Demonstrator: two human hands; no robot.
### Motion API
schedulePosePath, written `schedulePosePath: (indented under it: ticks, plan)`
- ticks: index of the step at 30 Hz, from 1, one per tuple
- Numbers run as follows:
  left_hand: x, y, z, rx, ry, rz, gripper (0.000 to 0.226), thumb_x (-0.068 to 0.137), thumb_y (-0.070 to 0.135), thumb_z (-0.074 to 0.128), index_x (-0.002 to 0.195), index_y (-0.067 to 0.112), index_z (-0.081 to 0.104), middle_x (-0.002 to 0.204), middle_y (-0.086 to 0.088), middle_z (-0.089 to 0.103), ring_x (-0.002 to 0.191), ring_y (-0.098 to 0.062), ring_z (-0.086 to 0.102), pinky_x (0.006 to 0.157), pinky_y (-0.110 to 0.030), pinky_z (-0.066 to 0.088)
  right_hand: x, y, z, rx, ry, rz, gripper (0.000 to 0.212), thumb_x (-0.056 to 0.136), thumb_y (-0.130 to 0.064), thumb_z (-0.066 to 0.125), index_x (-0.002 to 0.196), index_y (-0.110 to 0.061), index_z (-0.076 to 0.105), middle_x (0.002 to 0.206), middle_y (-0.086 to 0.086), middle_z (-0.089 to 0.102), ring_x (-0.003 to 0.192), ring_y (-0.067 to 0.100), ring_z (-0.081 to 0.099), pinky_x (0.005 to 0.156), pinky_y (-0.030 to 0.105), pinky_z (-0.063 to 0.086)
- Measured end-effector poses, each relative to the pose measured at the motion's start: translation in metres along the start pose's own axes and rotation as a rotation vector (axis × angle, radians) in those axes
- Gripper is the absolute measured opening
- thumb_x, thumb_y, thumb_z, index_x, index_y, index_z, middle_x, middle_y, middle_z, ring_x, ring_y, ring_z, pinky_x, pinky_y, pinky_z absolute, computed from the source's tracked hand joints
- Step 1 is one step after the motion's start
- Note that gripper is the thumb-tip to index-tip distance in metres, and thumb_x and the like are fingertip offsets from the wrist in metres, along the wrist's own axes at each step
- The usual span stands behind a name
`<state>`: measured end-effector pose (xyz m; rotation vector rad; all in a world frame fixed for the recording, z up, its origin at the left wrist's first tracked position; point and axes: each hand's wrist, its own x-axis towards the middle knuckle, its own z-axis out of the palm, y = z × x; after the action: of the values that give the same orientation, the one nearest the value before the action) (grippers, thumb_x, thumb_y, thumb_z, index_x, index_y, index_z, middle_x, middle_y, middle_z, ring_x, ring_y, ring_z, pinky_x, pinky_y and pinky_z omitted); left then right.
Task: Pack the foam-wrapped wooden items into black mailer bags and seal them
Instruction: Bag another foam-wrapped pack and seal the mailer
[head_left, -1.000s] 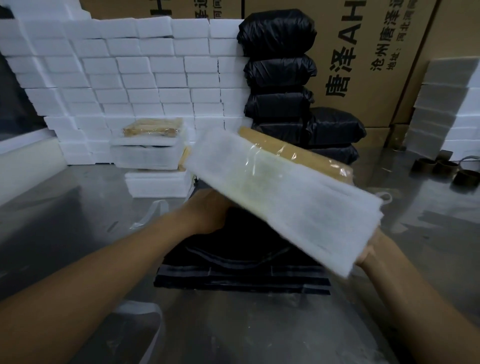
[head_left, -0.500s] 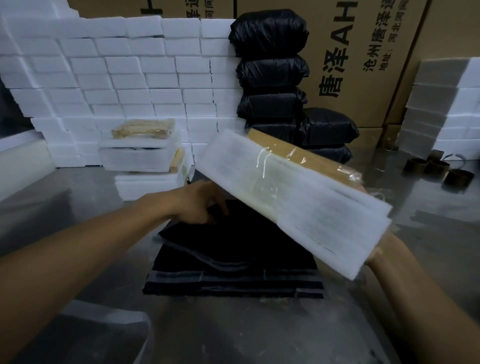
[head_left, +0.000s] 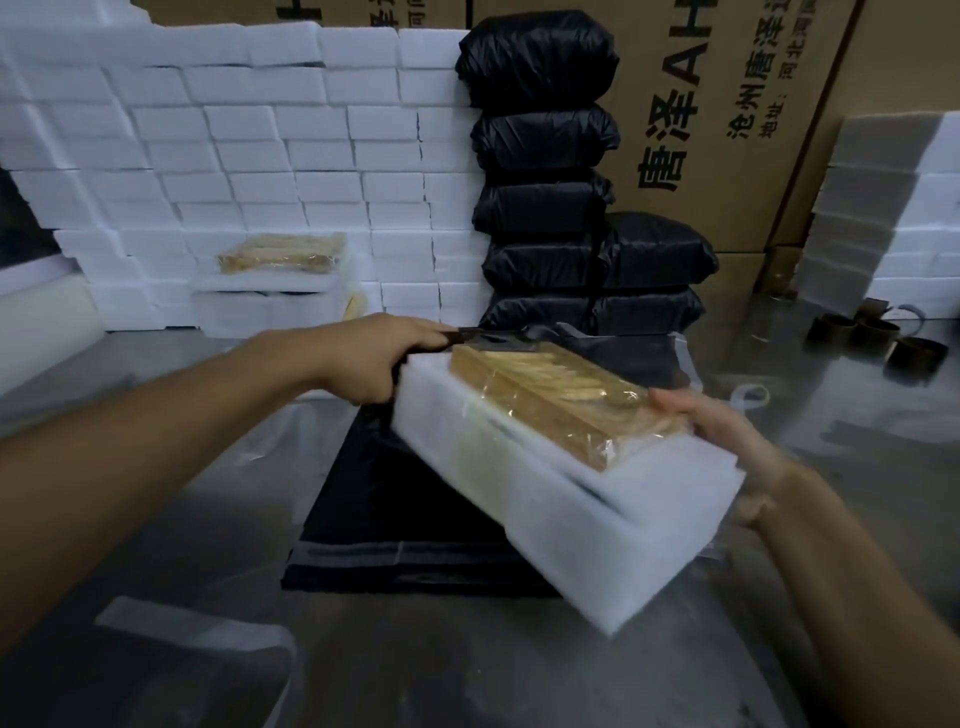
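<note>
A foam-wrapped wooden item (head_left: 566, 499), white foam round a plastic-covered wooden block (head_left: 550, 400), tilts above the table centre. My right hand (head_left: 727, 447) grips its near right end, fingers over the wood. My left hand (head_left: 384, 358) pinches the lifted edge of the top black mailer bag (head_left: 498, 338) just behind the item's far end. Beneath lies a flat stack of black mailer bags (head_left: 384, 519).
Filled black mailer bags (head_left: 540, 208) are piled at the back centre against cardboard boxes (head_left: 727, 104). White foam blocks (head_left: 234, 156) form a wall at back left, with more foam-wrapped items (head_left: 275, 296) before it. Empty tape cores (head_left: 872, 338) sit at right.
The foam-wrapped item has rolled so its wooden face is up and has dropped lower. My left hand has lifted the top bag's edge toward the item's far end.
</note>
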<state>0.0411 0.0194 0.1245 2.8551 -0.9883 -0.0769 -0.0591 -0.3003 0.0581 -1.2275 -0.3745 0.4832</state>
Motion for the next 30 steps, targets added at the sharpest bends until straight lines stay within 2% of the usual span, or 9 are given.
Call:
schedulePosePath:
  ticks: [2,6,9,12,15,19,23,27,30]
  plan:
    - [-0.004,-0.001,0.004,0.028,-0.014,-0.006,0.083,0.075,-0.002,0.068,0.148,0.025,0.04,0.157,0.01,0.03,0.139,-0.016,0.035,0.112,-0.034,0.036,-0.005,-0.002,-0.01,-0.046,0.201,0.054,0.052,0.059,-0.05,0.09,0.094,-0.011,0.081,0.095,0.01,0.077,0.085,0.022,0.075,0.07,0.028,0.059]
    - [-0.005,0.007,0.02,0.002,0.009,-0.049,0.092,0.076,-0.001,0.07,0.153,0.025,0.028,0.163,0.015,0.005,0.144,-0.015,0.027,0.105,-0.024,0.037,-0.004,0.003,-0.013,-0.061,0.288,0.078,0.049,0.063,-0.048,0.085,0.094,-0.012,0.081,0.098,0.013,0.077,0.086,0.025,0.075,0.07,0.031,0.06]
    - [-0.001,0.005,0.022,-0.085,0.04,-0.069,0.093,0.079,0.001,0.068,0.156,0.025,0.021,0.163,0.013,0.008,0.145,-0.012,0.023,0.101,-0.016,0.028,0.0,0.005,-0.011,-0.155,0.32,0.141,0.053,0.055,-0.051,0.089,0.092,-0.014,0.08,0.097,0.015,0.076,0.083,0.027,0.074,0.068,0.032,0.06]
    - [0.005,0.007,0.018,-0.154,0.072,-0.051,0.074,0.086,0.002,0.057,0.152,0.025,0.032,0.16,0.012,0.022,0.144,-0.012,0.026,0.108,-0.019,0.023,0.004,0.007,-0.005,-0.246,0.297,0.241,0.051,0.06,-0.055,0.081,0.094,-0.017,0.081,0.1,0.016,0.076,0.084,0.027,0.074,0.068,0.03,0.058]
    - [0.015,0.012,0.017,0.049,0.139,-0.019,0.052,0.098,0.013,0.045,0.148,0.025,0.041,0.158,0.011,0.026,0.141,-0.023,0.031,0.113,-0.036,0.031,0.008,0.011,-0.003,-0.294,0.277,0.276,0.046,0.063,-0.055,0.078,0.093,-0.021,0.081,0.1,0.012,0.077,0.084,0.024,0.075,0.068,0.028,0.058]
    - [0.029,0.031,0.019,0.323,0.076,0.014,0.055,0.092,0.013,0.052,0.145,0.025,0.043,0.154,0.007,0.032,0.127,-0.024,0.046,0.092,-0.043,0.048,0.011,0.012,0.001,-0.307,0.232,0.265,0.045,0.063,-0.056,0.076,0.094,-0.024,0.081,0.102,0.009,0.077,0.086,0.021,0.075,0.068,0.026,0.058]
    - [0.041,0.049,0.02,0.443,0.154,0.134,0.055,0.094,0.012,0.046,0.147,0.021,0.037,0.147,0.002,0.041,0.117,-0.028,0.054,0.081,-0.041,0.049,0.012,0.013,0.003,-0.311,0.212,0.258,0.044,0.062,-0.056,0.075,0.093,-0.026,0.081,0.1,0.007,0.078,0.084,0.019,0.075,0.067,0.026,0.058]
    - [0.04,0.063,0.022,0.513,0.202,0.234,0.076,0.088,0.005,0.047,0.154,0.031,0.02,0.161,0.013,0.02,0.119,-0.02,0.054,0.053,-0.024,0.025,0.013,0.014,0.0,-0.315,0.225,0.258,0.044,0.061,-0.057,0.076,0.093,-0.027,0.081,0.099,0.008,0.077,0.084,0.021,0.075,0.068,0.026,0.058]
    - [0.035,0.068,0.028,0.6,0.246,0.316,0.075,0.089,0.005,0.049,0.153,0.033,0.022,0.161,0.018,0.015,0.107,-0.016,0.061,0.047,-0.024,0.015,0.015,0.018,-0.003,-0.285,0.294,0.214,0.06,0.061,-0.053,0.079,0.115,-0.027,0.072,0.108,0.01,0.075,0.091,0.024,0.075,0.069,0.029,0.059]
